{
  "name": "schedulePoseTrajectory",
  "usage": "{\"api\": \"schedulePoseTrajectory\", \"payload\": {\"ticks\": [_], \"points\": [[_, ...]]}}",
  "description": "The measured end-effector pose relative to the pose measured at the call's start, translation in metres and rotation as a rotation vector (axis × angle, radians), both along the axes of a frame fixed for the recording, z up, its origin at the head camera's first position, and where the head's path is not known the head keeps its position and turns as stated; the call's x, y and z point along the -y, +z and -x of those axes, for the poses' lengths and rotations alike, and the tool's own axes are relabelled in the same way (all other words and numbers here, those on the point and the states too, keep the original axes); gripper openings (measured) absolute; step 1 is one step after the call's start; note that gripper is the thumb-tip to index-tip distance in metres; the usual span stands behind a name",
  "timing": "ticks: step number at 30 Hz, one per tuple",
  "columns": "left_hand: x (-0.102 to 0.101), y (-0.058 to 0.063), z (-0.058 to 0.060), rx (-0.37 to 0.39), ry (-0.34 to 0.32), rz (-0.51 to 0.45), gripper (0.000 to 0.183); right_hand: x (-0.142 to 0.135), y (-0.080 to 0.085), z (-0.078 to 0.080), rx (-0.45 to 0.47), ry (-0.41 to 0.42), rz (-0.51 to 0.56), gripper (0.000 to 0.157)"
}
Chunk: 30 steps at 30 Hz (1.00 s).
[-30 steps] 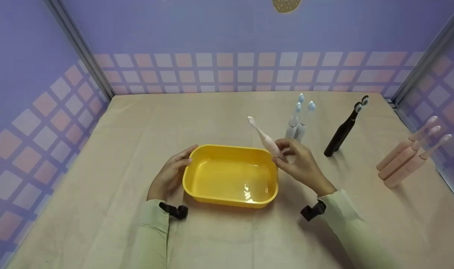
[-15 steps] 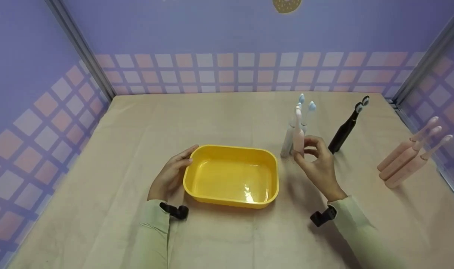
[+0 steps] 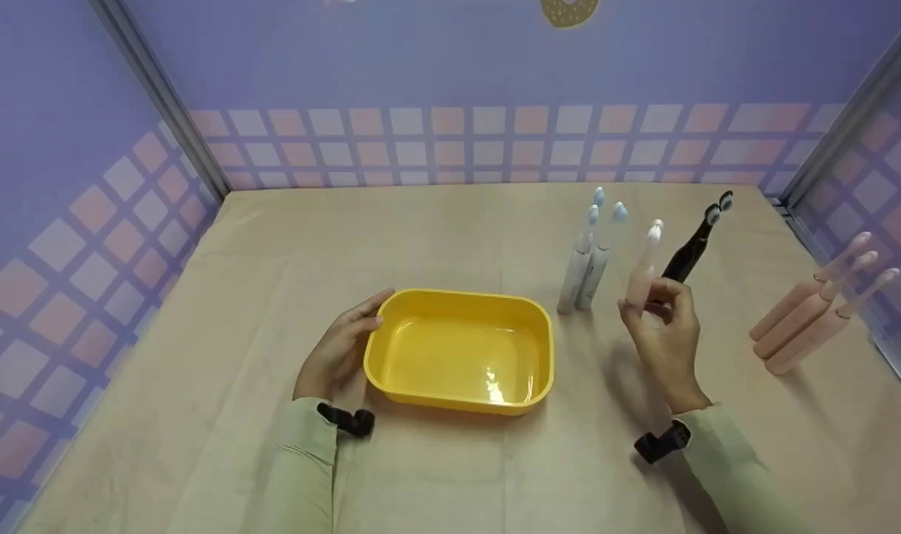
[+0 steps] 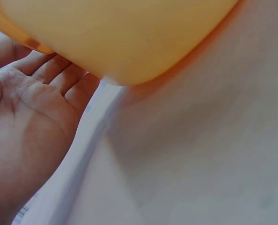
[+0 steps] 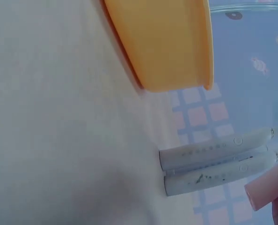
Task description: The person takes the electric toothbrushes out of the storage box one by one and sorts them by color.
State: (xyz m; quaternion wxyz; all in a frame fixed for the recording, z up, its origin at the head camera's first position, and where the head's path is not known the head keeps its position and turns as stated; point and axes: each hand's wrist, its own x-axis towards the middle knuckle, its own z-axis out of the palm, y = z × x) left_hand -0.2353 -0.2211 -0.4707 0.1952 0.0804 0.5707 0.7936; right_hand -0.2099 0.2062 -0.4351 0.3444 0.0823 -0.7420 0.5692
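Observation:
My right hand pinches a pale pink electric toothbrush by its handle, brush head up, above the table. In the right wrist view the handle's lower end shows at the right edge with a fingertip against it. My left hand holds the left end of a yellow rectangular tub, thumb at the rim and fingers along the outer wall. Seen from the left wrist, the fingers lie against the tub's wall. Several white toothbrushes with light blue heads stand just left of the right hand.
Black toothbrushes stand behind the right hand, partly hidden by it. Farther right are three pink toothbrushes, standing close together. A tiled purple wall bounds the back of the beige table.
My right hand has carried the pink toothbrush from over the tub's right rim, past the white toothbrushes, to the right, turning it more upright. The left hand and tub have stayed put.

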Motion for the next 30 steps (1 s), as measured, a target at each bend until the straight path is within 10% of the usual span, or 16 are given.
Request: {"api": "schedulePoseTrajectory", "payload": {"ticks": [14,30], "points": [[-0.001,-0.001,0.003,-0.027,-0.005,0.017,0.056,-0.02,0.01,-0.021,0.028,-0.071,0.18,0.029],[0.0,-0.002,0.001,0.002,0.011,0.008,0.057,-0.063,-0.022,-0.017,0.165,-0.256,0.307,0.033]]}}
